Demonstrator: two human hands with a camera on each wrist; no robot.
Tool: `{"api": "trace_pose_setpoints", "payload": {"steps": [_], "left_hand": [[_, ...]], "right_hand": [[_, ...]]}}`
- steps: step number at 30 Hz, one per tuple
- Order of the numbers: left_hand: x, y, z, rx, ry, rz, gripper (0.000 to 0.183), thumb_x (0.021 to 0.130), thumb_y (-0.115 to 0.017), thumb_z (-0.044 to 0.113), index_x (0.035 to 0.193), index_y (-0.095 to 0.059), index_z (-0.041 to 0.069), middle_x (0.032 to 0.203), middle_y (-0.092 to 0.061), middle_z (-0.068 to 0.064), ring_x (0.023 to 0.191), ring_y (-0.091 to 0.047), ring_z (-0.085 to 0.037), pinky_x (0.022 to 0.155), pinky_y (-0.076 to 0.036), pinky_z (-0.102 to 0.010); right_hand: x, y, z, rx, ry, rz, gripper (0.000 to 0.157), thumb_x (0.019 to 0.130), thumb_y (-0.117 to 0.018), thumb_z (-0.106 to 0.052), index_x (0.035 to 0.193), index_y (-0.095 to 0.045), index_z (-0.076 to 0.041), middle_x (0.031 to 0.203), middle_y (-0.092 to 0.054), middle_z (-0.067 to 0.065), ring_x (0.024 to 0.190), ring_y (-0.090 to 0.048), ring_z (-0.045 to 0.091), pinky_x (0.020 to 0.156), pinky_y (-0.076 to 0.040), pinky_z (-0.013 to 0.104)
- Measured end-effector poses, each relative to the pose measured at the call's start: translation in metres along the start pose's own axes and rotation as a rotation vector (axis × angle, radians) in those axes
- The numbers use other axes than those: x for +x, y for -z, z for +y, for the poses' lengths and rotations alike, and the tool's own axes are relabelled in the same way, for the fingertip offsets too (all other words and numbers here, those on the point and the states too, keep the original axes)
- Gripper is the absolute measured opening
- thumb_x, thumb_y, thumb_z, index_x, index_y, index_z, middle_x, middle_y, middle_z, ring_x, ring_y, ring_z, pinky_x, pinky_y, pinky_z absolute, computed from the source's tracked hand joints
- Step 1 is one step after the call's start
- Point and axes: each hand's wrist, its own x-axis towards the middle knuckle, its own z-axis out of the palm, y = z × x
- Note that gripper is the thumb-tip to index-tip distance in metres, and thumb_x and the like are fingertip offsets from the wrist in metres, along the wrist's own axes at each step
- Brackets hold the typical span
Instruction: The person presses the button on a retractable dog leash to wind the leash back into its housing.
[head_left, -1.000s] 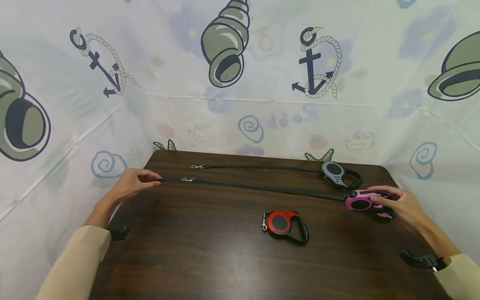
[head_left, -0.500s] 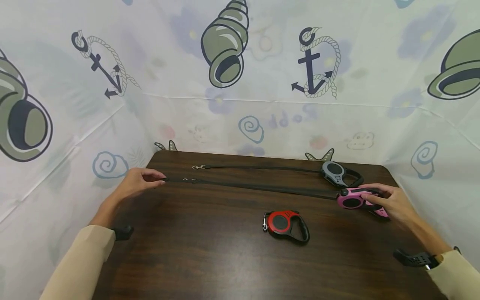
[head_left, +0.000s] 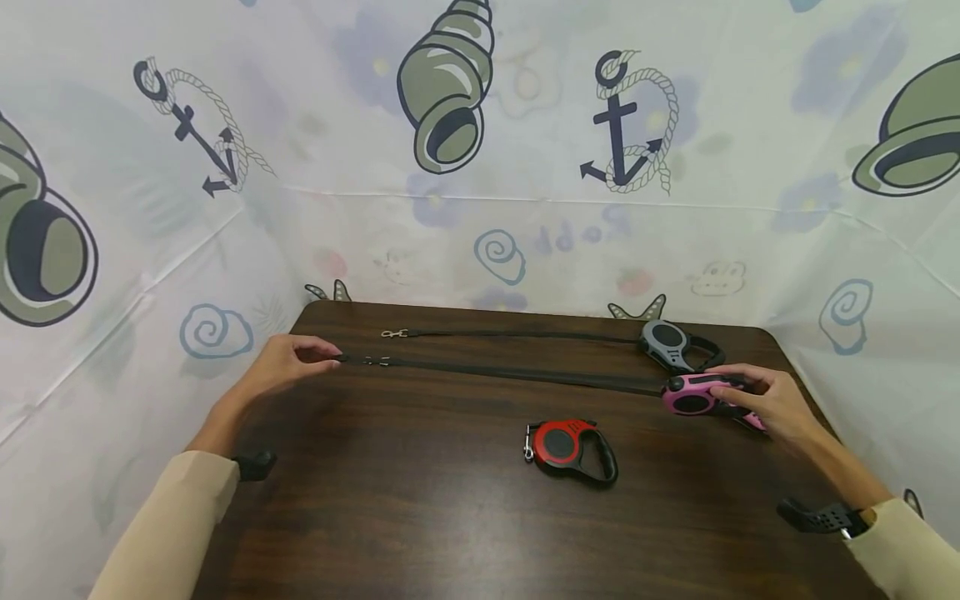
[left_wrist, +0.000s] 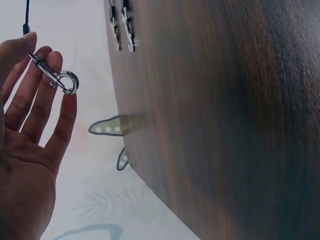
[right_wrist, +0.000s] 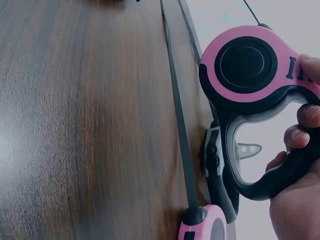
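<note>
Grey leash [head_left: 664,337] and first pink leash [right_wrist: 206,226] extended, far. Left hand [head_left: 288,365] pinches clip [left_wrist: 59,78]; right hand [head_left: 780,408] grips second pink leash [right_wrist: 247,65]. Red leash [head_left: 558,445] unextended.

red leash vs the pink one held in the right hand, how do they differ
The red leash lies on the table; the held pink leash is raised off it in the right hand. The red leash's clip sits close against its body; the held pink leash's strap runs out from its body. Both have a dark round centre and a black loop handle.
</note>
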Motion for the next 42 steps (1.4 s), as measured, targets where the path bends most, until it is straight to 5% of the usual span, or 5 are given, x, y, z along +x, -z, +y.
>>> {"api": "trace_pose_setpoints", "payload": {"steps": [22,31,42], "left_hand": [[0.01,-0.006,0.022,-0.007,-0.017,0.005,0.016,0.088,-0.088,0.01,0.103,-0.082,0.007,0.096,-0.08,-0.008,0.079,-0.071,-0.008,0.069,-0.055,-0.016],[0.017,-0.011,0.03,0.032,-0.058,0.0,0.013,0.087,-0.088,0.012,0.099,-0.083,0.012,0.092,-0.08,-0.001,0.08,-0.07,-0.006,0.071,-0.053,-0.015],[0.027,-0.022,0.044,-0.015,-0.062,-0.058,0.014,0.088,-0.088,0.011,0.101,-0.082,0.011,0.091,-0.08,0.0,0.081,-0.072,-0.009,0.072,-0.055,-0.017]], "right_hand": [[0.002,-0.013,-0.013,-0.028,0.021,-0.005,0.031,0.1,-0.075,-0.016,0.127,-0.073,-0.002,0.103,-0.073,-0.017,0.085,-0.062,0.013,0.065,-0.052,0.03],[0.005,-0.02,-0.018,-0.024,0.023,-0.01,0.031,0.1,-0.075,-0.017,0.126,-0.072,-0.002,0.091,-0.071,-0.007,0.067,-0.057,0.019,0.049,-0.045,0.033],[0.01,-0.029,-0.026,-0.008,0.066,-0.038,0.032,0.099,-0.076,-0.013,0.128,-0.072,0.001,0.103,-0.075,-0.011,0.082,-0.063,0.012,0.068,-0.056,0.026]]}}
